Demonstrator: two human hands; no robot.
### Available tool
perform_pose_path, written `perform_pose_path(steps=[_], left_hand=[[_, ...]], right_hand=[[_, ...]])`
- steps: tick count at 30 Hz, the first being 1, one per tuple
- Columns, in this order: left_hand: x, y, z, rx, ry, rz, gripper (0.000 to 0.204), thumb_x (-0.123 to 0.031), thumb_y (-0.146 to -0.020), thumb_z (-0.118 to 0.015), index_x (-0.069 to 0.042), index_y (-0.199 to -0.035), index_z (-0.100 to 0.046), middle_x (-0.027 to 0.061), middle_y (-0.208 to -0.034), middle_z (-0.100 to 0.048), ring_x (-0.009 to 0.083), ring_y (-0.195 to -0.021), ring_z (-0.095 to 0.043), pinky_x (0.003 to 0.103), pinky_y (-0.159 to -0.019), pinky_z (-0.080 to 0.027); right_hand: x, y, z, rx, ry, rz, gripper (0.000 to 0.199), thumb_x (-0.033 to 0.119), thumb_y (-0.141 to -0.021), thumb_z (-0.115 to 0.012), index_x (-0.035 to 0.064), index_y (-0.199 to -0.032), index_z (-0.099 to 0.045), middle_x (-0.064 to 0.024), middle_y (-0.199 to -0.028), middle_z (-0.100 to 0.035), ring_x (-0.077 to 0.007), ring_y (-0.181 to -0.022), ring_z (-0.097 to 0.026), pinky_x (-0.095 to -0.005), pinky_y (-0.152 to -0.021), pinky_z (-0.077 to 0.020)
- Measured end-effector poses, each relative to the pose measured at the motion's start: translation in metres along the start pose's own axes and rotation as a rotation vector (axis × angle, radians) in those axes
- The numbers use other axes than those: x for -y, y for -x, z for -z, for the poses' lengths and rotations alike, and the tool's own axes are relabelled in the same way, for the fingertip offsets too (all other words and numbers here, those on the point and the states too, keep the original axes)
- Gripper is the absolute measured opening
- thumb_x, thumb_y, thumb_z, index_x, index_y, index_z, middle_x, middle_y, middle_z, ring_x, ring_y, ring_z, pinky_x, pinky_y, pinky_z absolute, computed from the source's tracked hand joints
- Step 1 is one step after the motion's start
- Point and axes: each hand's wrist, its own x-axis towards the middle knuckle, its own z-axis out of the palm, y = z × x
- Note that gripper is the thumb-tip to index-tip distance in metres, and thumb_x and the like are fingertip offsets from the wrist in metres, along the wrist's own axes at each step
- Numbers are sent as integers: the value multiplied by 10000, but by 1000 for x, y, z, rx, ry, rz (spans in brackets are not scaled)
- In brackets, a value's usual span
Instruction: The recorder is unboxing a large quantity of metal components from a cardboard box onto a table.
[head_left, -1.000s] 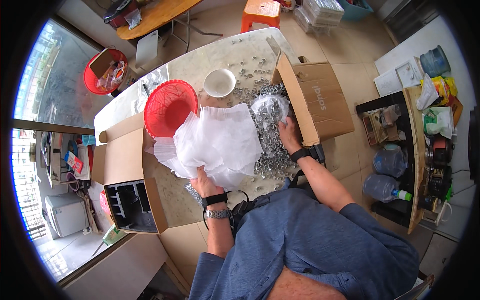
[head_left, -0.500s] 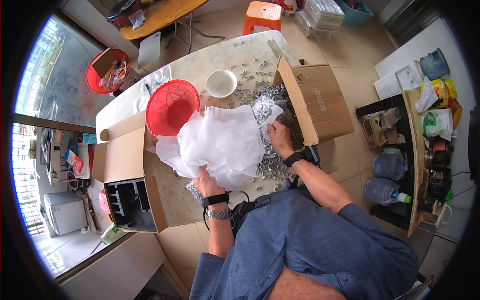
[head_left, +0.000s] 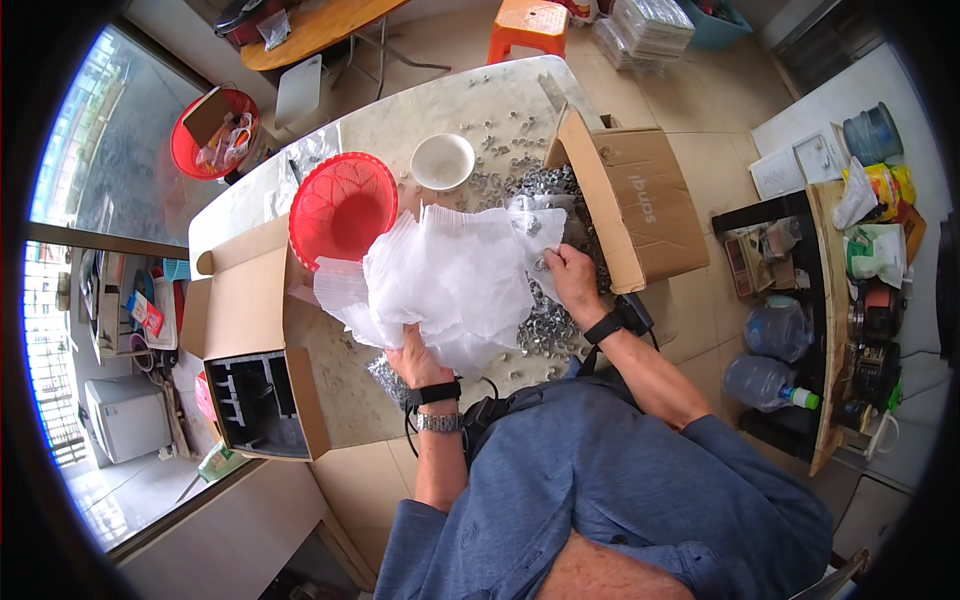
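A loose stack of thin white translucent plastic sheets (head_left: 440, 275) spreads over the middle of the table, its layered edges fanned out. My left hand (head_left: 413, 360) grips the near edge of this stack, with some fingers hidden under it. At the stack's right side, my right hand (head_left: 574, 278) pinches the edge of one sheer sheet (head_left: 540, 226). Small metal parts show through or on that sheet; I cannot tell which. Many small silvery metal parts (head_left: 545, 330) lie heaped beside and beyond my right hand.
A red plastic basket (head_left: 345, 210) and a white bowl (head_left: 442, 162) stand beyond the stack. On the right is an open cardboard box (head_left: 650, 205); on the left, another box (head_left: 240, 310) holds black dividers. An orange stool (head_left: 527, 30) stands past the table's far edge.
My right hand has moved slightly right, drawing the sheer sheet's edge out flatter over the metal parts. My left hand stays at the near edge of the stack.
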Motion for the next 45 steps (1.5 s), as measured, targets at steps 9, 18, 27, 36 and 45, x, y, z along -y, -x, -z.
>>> perform_pose_path(steps=[9, 18, 27, 36, 45], left_hand=[[-1, -3, -1, -6, 11, -8, 363, -96, -856, -626, -21, -1199, -532, 86, -1129, -597, 230, -991, -594, 383, -823, -501], [-2, -7, 3, -37, 64, -21, 394, -123, -860, -684, -7, -1210, -543, 61, -1146, -607, 173, -998, -575, 315, -838, -469], [-2, -9, 4, -56, 48, -18, 396, -65, -857, -634, -18, -1233, -523, 90, -1163, -596, 229, -1029, -587, 382, -845, -500], [-8, -4, 5, -56, 18, -80, 424, -96, -858, -664, -18, -1248, -516, 76, -1172, -591, 210, -1035, -575, 368, -870, -480], [-8, -2, 6, -66, 9, -116, 431, -115, -860, -677, -26, -1247, -507, 71, -1192, -580, 200, -1047, -564, 364, -885, -472]], right_hand=[[24, 2, 7, -35, -61, -10, 225, 187, -882, -609, -22, -799, -607, -125, -622, -584, -171, -546, -514, -330, -546, -420], [45, -2, 12, -80, -109, 71, 224, 181, -892, -608, -24, -802, -596, -116, -613, -578, -152, -537, -492, -325, -536, -415], [75, 7, 6, 35, -58, 173, 270, 166, -896, -606, -25, -726, -520, -127, -555, -487, -157, -495, -423, -330, -495, -379], [88, 9, 22, -52, -20, 228, 251, 135, -882, -631, -26, -721, -524, -135, -573, -491, -187, -498, -457, -334, -500, -381], [64, 4, 19, -24, 134, 357, 189, 104, -859, -630, -37, -759, -555, -164, -673, -544, -341, -593, -538, -386, -539, -415]])
